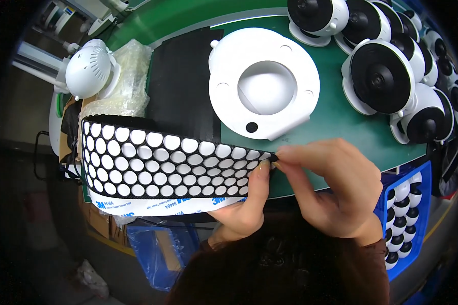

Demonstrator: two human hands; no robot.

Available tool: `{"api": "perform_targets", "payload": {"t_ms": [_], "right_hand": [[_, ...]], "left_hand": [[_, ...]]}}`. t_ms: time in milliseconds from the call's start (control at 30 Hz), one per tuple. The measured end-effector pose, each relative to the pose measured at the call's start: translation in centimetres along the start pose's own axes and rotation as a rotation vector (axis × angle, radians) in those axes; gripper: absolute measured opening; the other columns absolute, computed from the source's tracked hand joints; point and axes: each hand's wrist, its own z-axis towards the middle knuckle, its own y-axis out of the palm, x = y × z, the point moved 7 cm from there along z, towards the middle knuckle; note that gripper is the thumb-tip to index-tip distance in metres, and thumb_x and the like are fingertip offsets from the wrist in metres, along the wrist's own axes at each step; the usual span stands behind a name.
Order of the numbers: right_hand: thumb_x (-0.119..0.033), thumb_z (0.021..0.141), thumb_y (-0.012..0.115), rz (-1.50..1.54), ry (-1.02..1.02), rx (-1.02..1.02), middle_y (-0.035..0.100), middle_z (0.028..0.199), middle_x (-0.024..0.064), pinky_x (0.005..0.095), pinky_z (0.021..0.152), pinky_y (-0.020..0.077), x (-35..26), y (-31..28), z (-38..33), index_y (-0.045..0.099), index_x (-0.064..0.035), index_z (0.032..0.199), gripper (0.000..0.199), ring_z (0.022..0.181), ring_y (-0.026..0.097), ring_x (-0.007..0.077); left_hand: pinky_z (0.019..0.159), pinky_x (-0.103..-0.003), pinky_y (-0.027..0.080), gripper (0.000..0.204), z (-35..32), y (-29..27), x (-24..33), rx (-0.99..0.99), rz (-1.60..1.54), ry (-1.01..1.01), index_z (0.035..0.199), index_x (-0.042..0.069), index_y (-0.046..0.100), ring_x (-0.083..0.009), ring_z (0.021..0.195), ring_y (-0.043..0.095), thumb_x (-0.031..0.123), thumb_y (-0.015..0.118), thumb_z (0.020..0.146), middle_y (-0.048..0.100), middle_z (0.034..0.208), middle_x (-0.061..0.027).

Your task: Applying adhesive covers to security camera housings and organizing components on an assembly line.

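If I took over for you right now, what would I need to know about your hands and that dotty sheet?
Left hand: holds the dotted sheet from below at its right end.
Right hand: fingertips pinch the sheet's right corner.
Sheet: black mesh with white round holes on a white backing, held above the green table edge.
White round base lies on the table beyond; finished-looking white and black units crowd the right.
Done: many dots appear gone.
Left: cannot tell how many.
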Motion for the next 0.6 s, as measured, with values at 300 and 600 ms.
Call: {"api": "perform_targets", "payload": {"t_ms": [300, 600], "right_hand": [[0.010, 0.053, 0.063, -0.066, -0.040, 0.074, 0.060, 0.072, 0.0082, 0.0233, 0.051, 0.0436, -0.2, 0.1, -0.7, 0.057, 0.0002, 0.079, 0.028, 0.059, 0.057, 0.0189], [0.008, 0.054, 0.063, 0.055, 0.036, 0.094, 0.060, 0.076, 0.0101, 0.0242, 0.053, 0.0440, 0.5, -0.1, -0.2, 0.057, -0.0019, 0.072, 0.021, 0.063, 0.057, 0.0193]], "left_hand": [[0.065, -0.024, 0.046, 0.071, -0.1, 0.1, -0.5, 0.142, -0.073, -0.068, 0.122, -0.004, 0.006, -0.0162, 0.075, 0.052, -0.010, 0.051, 0.067, 0.046, 0.092, -0.0162], [0.061, -0.020, 0.043, 0.058, -0.3, -0.1, -0.6, 0.185, 0.034, -0.100, 0.116, -0.006, 0.016, -0.0128, 0.069, 0.050, -0.007, 0.051, 0.069, 0.048, 0.086, -0.0129]]}}
